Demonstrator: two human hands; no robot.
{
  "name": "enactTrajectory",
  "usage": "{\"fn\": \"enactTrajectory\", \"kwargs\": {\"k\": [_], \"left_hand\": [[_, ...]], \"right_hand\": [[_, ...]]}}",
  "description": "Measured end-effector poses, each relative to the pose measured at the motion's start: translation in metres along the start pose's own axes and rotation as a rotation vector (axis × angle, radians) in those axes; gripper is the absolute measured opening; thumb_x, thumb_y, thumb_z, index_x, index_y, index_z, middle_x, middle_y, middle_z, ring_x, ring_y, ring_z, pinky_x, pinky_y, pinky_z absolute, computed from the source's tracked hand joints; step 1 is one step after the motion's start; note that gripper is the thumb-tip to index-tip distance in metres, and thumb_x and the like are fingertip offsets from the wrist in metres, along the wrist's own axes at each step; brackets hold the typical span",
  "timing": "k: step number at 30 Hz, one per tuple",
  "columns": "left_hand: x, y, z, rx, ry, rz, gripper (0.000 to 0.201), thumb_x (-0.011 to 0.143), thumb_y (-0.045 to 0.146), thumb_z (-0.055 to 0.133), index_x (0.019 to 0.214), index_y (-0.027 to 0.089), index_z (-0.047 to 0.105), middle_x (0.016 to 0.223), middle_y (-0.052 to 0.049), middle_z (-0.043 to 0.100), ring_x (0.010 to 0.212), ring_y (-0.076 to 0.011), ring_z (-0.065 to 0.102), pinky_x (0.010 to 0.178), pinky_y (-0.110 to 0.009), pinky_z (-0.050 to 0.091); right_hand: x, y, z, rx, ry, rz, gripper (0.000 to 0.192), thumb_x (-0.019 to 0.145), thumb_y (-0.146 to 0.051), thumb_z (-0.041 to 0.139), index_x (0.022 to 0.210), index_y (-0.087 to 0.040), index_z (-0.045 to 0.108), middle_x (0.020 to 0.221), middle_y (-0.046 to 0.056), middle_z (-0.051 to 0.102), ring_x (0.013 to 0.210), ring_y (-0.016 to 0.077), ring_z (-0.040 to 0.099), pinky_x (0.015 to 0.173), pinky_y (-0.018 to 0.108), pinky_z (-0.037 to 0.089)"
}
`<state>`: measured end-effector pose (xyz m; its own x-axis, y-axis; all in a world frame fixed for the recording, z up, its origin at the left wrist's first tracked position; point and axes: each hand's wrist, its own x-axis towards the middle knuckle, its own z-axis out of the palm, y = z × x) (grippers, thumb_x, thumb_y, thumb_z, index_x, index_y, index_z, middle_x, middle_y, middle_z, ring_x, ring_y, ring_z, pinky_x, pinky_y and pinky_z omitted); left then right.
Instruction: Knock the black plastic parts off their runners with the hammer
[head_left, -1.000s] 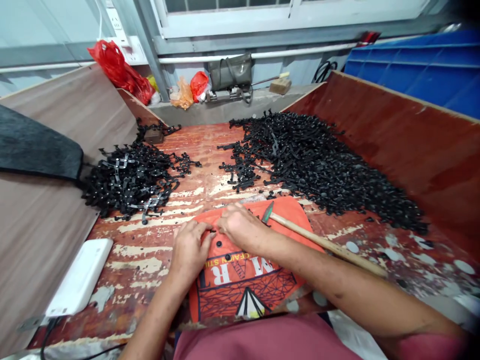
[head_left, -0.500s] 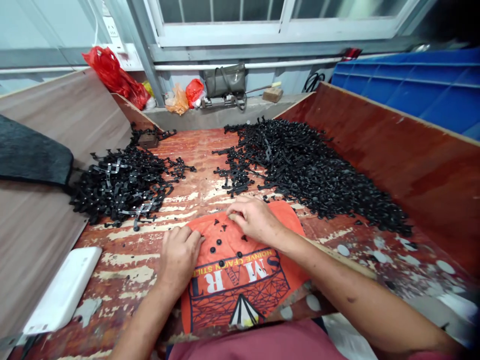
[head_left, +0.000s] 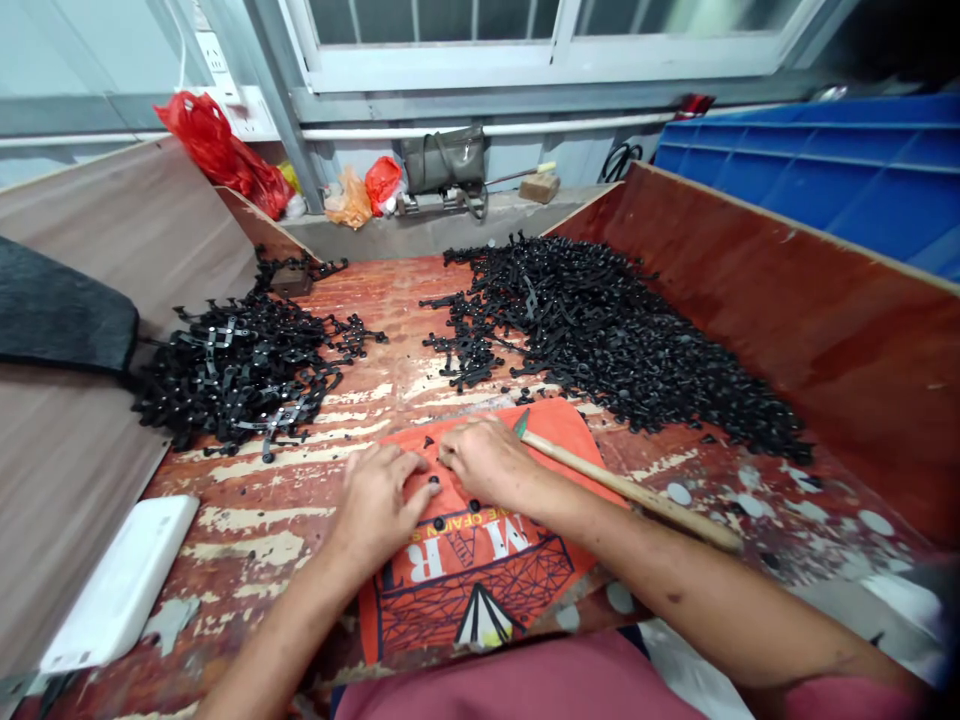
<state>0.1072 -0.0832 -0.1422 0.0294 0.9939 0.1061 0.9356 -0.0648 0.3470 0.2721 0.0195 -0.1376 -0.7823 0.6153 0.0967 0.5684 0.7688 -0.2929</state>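
Note:
An orange cloth (head_left: pixel 551 590) with printed lettering lies in front of me. Small black round-headed pieces rest on it, among them one piece (head_left: pixel 439 523) below my left thumb and another (head_left: pixel 474 507) beneath my right wrist. My left hand (head_left: pixel 379 500) is on the cloth's left side, thumb and forefinger apart, with a small black piece (head_left: pixel 434 480) at the thumb tip. Close beside it, my right hand (head_left: pixel 484 460) has its fingertips pressed together low over the cloth; whatever they hold is hidden. A wooden-handled tool (head_left: pixel 637 492) with a green tip lies partly under my right forearm.
Piles of black linked parts stand at left (head_left: pixel 240 370) and right (head_left: pixel 600 320). A white rectangular device (head_left: pixel 120 585) lies at the left edge. Wooden boards (head_left: pixel 810 290) wall the table's sides, with a blue crate (head_left: pixel 817 170) beyond the right one.
My left hand has moved right, its thumb and forefinger spreading. My right hand has shifted slightly left and down, uncovering the tool's green tip. Fewer black pieces show on the cloth.

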Motion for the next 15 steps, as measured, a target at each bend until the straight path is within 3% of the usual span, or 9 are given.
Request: {"fn": "enactTrajectory", "kwargs": {"k": [7, 11, 15], "left_hand": [[0.016, 0.013, 0.002, 0.172, 0.016, -0.050, 0.014, 0.086, 0.029, 0.061, 0.079, 0.024, 0.072, 0.089, -0.006, 0.070, 0.095, -0.0286, 0.059, 0.083, -0.044, 0.033], [0.019, 0.007, -0.003, 0.152, 0.025, -0.060, 0.018, 0.090, 0.036, 0.058, 0.089, 0.026, 0.073, 0.094, -0.005, 0.070, 0.093, -0.0275, 0.061, 0.082, -0.043, 0.036], [0.038, 0.003, -0.001, 0.187, 0.040, -0.023, 0.022, 0.089, 0.027, 0.058, 0.106, 0.023, 0.071, 0.103, -0.008, 0.070, 0.096, -0.0277, 0.061, 0.084, -0.039, 0.041]], "right_hand": [[-0.007, 0.012, -0.010, -0.030, 0.077, 0.021, 0.019, 0.094, -0.016, 0.056, 0.082, -0.018, 0.070, 0.087, 0.007, 0.069, 0.092, 0.0236, 0.055, 0.084, 0.037, 0.030], [-0.009, 0.019, -0.017, 0.000, 0.097, -0.030, 0.016, 0.096, -0.018, 0.055, 0.097, -0.021, 0.070, 0.098, 0.006, 0.069, 0.101, 0.0228, 0.052, 0.089, 0.036, 0.029], [-0.008, 0.017, -0.012, 0.011, 0.017, -0.111, 0.009, 0.090, -0.021, 0.065, 0.086, -0.021, 0.073, 0.087, 0.004, 0.071, 0.092, 0.0222, 0.055, 0.088, 0.036, 0.031]]}}
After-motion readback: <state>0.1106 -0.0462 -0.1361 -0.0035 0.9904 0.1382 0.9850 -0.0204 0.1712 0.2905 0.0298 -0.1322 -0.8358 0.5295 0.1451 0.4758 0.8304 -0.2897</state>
